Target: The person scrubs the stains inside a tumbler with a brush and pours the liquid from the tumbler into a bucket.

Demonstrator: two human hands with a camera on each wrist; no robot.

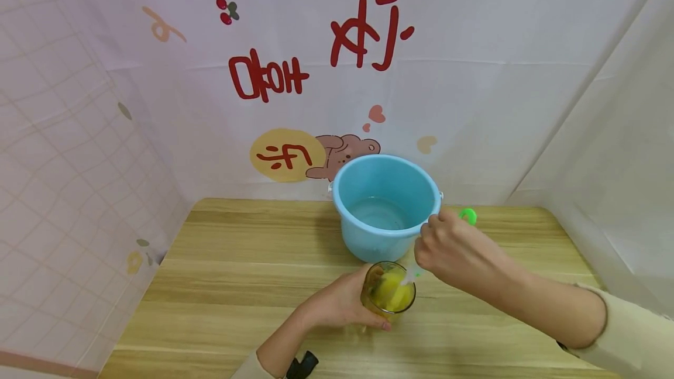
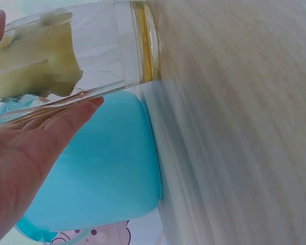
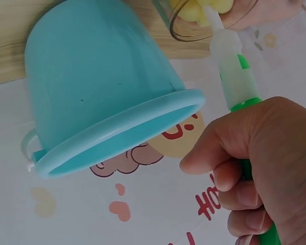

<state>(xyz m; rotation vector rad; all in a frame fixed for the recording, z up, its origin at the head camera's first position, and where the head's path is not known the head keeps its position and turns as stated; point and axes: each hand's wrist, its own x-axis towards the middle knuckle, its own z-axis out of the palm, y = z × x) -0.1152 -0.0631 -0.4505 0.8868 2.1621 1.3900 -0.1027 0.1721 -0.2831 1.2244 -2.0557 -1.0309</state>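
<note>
My left hand (image 1: 344,302) holds a clear glass (image 2: 102,43) with a gold-tinted band at its base, the thumb on one side and fingers on the other. Inside the glass sits the yellow sponge head (image 1: 394,292) of a cup brush (image 3: 238,76). My right hand (image 1: 450,247) grips the brush's green-and-white handle above the rim, and its green loop end (image 1: 468,216) sticks out behind the hand. In the left wrist view the sponge is in the upper part of the glass, whose base is close to the tabletop.
A light blue bucket (image 1: 363,244) stands just behind the glass, with what looks like some water in its bottom. The wooden table (image 1: 237,285) reaches back to a white curtain (image 1: 474,116) printed with red characters and a bear.
</note>
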